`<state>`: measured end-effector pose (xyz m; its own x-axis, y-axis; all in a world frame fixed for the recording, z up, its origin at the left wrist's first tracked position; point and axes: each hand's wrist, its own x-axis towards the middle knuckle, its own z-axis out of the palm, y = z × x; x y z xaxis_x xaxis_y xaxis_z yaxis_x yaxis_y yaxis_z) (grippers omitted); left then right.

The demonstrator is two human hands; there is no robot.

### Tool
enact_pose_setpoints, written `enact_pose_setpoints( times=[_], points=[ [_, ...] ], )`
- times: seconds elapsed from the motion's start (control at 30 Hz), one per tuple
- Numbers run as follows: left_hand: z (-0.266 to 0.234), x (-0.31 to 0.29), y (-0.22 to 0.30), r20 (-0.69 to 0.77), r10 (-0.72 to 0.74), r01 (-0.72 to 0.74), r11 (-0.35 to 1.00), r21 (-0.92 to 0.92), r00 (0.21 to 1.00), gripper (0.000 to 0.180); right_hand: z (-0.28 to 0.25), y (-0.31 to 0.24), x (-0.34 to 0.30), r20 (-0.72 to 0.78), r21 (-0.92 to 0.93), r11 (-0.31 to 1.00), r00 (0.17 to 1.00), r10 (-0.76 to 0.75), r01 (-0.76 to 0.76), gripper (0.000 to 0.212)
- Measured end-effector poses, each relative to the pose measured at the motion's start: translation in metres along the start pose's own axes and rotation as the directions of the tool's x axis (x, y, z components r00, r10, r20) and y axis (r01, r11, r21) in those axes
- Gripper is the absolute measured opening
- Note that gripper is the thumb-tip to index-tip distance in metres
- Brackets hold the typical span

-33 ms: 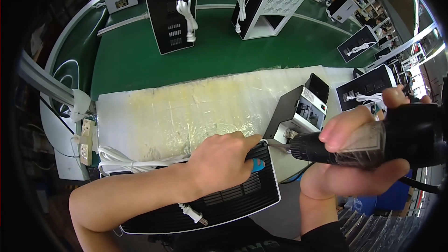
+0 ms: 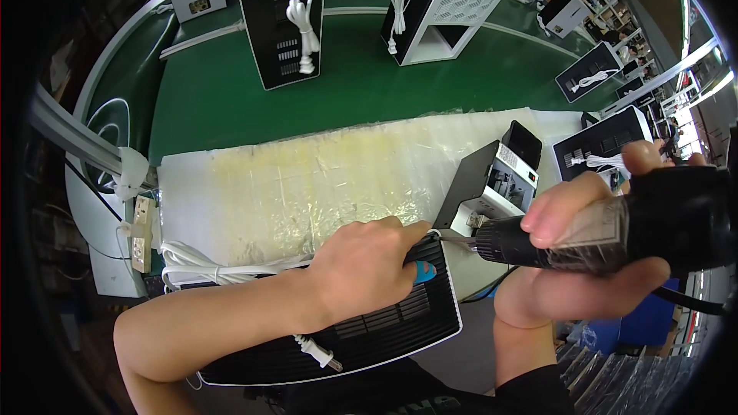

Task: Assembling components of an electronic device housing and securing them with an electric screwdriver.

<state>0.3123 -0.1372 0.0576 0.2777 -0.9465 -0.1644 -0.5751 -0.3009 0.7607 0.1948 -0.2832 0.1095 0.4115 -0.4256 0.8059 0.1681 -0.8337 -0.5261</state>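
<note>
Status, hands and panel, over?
Left hand on black slatted panel. Right hand gripping black driver, bit at panel's corner. White plug on panel, away from bit.

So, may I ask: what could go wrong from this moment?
1. The bit of the power screwdriver, gripped by the right hand, might slip and hurt the left hand, whose fingers are close to its tip.
2. The white plug lies on the black slatted panel; it could scratch the slats or catch on something if the panel moves.
</note>
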Motion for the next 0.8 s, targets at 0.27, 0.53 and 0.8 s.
enact_pose_setpoints(
  times=[0.27,0.53,0.8],
  points=[
    [-0.003,0.001,0.001,0.018,-0.029,0.029,0.999,-0.016,0.999,0.045,0.028,-0.002,0.017,0.071,-0.028,1.000,0.997,-0.010,0.012,0.085],
    [0.004,-0.002,0.001,-0.017,-0.018,0.018,1.000,-0.018,1.000,0.045,0.029,-0.019,0.006,0.030,0.110,0.986,0.992,0.121,-0.124,0.080],
    [-0.035,-0.037,0.000,-0.121,0.176,-0.110,0.901,0.419,0.977,0.040,-0.034,0.024,-0.014,-0.238,0.170,0.981,0.962,0.132,-0.092,0.076]
  ],
)
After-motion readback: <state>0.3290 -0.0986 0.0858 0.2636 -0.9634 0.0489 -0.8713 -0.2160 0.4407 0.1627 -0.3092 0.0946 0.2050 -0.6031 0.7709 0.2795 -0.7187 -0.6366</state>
